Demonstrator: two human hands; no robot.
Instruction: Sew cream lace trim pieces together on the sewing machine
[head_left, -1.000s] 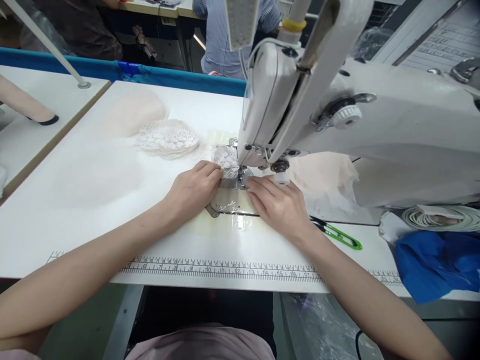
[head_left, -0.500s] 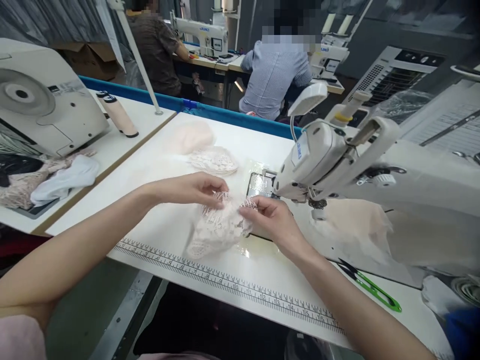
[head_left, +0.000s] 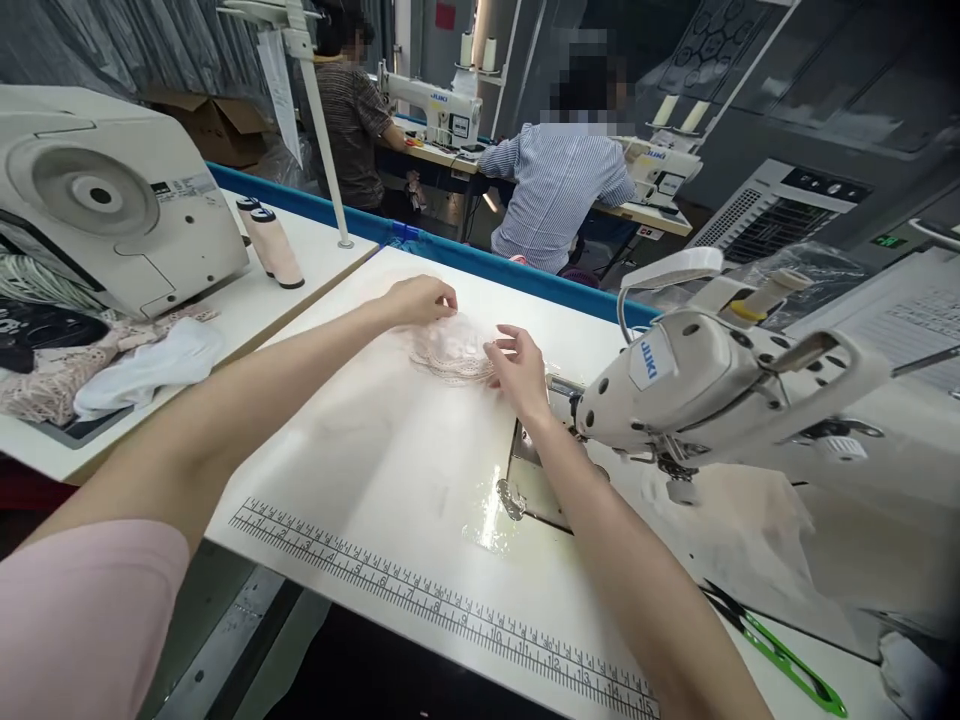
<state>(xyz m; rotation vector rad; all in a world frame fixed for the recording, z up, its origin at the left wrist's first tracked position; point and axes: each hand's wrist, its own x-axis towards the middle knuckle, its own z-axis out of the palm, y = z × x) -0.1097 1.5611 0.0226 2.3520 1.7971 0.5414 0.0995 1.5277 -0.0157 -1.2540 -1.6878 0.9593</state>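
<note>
A stack of white lace pieces (head_left: 450, 356) lies at the far side of the white sewing table (head_left: 390, 470), next to a pale pink fabric heap. My left hand (head_left: 420, 298) reaches over the stack's far edge with its fingers curled down onto the lace. At the stack's right edge is my right hand (head_left: 514, 366), fingers spread and fingertips touching the lace. Both arms stretch away from me, left of the white sewing machine head (head_left: 720, 390).
The needle plate (head_left: 532, 470) sits under the machine head, with pale fabric (head_left: 757, 520) to its right and green-handled snips (head_left: 780, 655) near the front edge. A printed ruler (head_left: 450, 610) lines the table front. Another machine (head_left: 112, 200), thread cones (head_left: 274, 245) and cloth (head_left: 135, 365) occupy the left table. Two people sit behind.
Both hands took the lace piece away from the needle, lifted it, then carried it to the far stack. My view has swung up and to the left.
</note>
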